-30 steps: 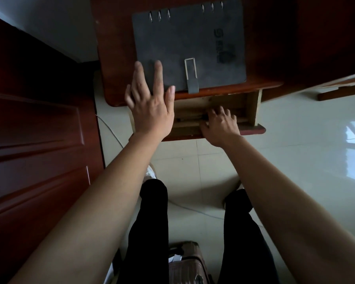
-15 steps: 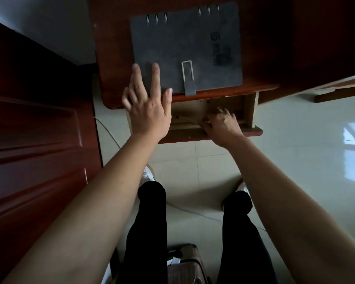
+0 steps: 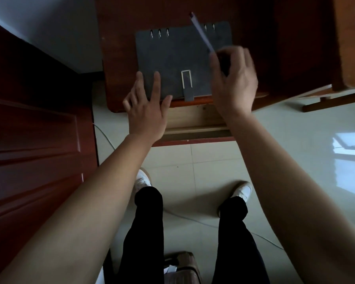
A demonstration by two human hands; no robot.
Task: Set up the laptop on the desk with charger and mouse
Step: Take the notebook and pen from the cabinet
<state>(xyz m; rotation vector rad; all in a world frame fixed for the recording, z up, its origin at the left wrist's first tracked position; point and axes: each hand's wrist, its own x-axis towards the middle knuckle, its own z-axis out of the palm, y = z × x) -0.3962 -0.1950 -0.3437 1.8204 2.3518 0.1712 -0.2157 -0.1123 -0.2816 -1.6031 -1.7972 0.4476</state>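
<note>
The left hand lies flat and spread, fingers wide, its fingertips pressing the near left corner of the grey binder; it grips nothing, and the flat press reads as a way to keep the binder from sliding on the desk. The right hand is closed in a pinch on a pen, which slants up and away from its fingers over the binder's far right corner, tip clear of the cover. Held that loosely and high, the pen seems to be on its way somewhere rather than ready to write. Just below both hands, under the desk edge, an open drawer shows pale bare wood; its contents, if any, are hidden behind the wrists. That open drawer suggests the person is fetching or stowing small items, perhaps to free the desktop. No laptop, charger or mouse is in view near either hand, so I cannot say where they are, and the setup proper looks not yet begun. A thin white cable trails over the floor tiles below the forearms, between the person's shoes; whether it belongs to the charger cannot be told.
</note>
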